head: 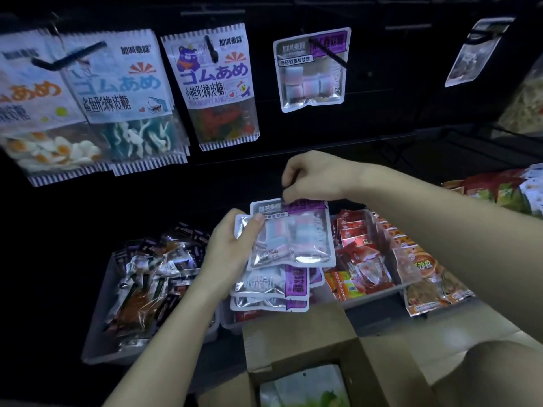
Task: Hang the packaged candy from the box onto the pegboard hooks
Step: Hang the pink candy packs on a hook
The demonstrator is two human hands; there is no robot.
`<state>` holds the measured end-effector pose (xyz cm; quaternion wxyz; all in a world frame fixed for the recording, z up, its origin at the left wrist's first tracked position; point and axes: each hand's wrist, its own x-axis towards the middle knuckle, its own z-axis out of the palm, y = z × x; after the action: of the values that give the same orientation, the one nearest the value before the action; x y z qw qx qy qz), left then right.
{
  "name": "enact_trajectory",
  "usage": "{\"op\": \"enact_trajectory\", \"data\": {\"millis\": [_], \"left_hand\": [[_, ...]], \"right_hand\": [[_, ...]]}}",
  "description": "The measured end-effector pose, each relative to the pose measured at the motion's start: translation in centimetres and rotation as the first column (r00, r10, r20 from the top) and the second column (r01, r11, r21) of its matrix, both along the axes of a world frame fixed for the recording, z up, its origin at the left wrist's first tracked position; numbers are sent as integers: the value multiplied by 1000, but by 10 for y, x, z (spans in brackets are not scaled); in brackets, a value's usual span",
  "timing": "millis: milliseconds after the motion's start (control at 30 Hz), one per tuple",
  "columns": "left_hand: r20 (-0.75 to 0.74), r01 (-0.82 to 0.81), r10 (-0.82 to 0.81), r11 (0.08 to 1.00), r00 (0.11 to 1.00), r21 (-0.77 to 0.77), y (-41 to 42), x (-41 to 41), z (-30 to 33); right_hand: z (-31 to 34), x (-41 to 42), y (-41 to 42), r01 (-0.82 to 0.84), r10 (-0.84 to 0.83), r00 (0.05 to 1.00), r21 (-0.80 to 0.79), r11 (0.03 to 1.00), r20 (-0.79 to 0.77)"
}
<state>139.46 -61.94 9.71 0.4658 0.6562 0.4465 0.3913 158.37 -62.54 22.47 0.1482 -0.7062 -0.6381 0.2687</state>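
My left hand (232, 245) grips the left edge of a small stack of purple-topped clear candy packets (293, 236), thumb on the front one. My right hand (311, 177) pinches the top edge of the front packet near its hang hole. More of the same packets (273, 286) lie flat just below. One matching packet (312, 69) hangs on a black pegboard hook (329, 52) above. The open cardboard box (296, 342) sits at the bottom, with a pale packet (308, 386) inside.
Gummy candy bags (117, 95) and a bear-print bag (217, 83) hang on hooks at the left. A tray of dark snack packets (147, 283) sits at the lower left; red snack packets (364, 257) fill bins at the right. Another packet (476, 51) hangs far right.
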Motion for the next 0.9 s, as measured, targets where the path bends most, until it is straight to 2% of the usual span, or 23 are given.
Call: {"op": "enact_trajectory", "data": {"millis": [33, 100, 167, 267, 433, 500, 567, 700, 833, 900], "left_hand": [[10, -26, 26, 1000, 1000, 9, 1, -1, -1], [52, -90, 89, 996, 995, 11, 4, -3, -1], [72, -145, 145, 989, 987, 6, 5, -2, -2], [56, -170, 169, 985, 984, 15, 5, 4, -3], [54, -181, 181, 983, 982, -9, 8, 9, -4], [51, -218, 217, 976, 975, 14, 9, 8, -5], [-1, -236, 237, 969, 972, 72, 11, 7, -7], [-10, -221, 222, 973, 975, 66, 12, 8, -8], [-34, -205, 208, 977, 978, 62, 13, 13, -7], [-25, -197, 199, 978, 980, 64, 12, 17, -5]], "right_hand": [[-4, 5, -5, 57, -57, 997, 6, 998, -57], [-16, 14, -17, 140, -152, 976, -85, 986, -159], [-27, 17, -31, 157, -196, 944, -160, 974, -266], [-38, 11, -42, 197, -202, 880, -57, 979, -429], [-29, 10, -42, 328, -177, 866, 263, 908, -468], [-26, 11, -43, 274, -140, 919, 342, 899, -368], [-25, 12, -43, 177, -84, 961, 357, 917, -262], [-28, 22, -41, 232, -124, 946, 360, 904, -300], [-43, 32, -44, 296, -161, 890, 273, 915, -426], [-49, 33, -45, 326, -171, 827, 209, 922, -536]]}}
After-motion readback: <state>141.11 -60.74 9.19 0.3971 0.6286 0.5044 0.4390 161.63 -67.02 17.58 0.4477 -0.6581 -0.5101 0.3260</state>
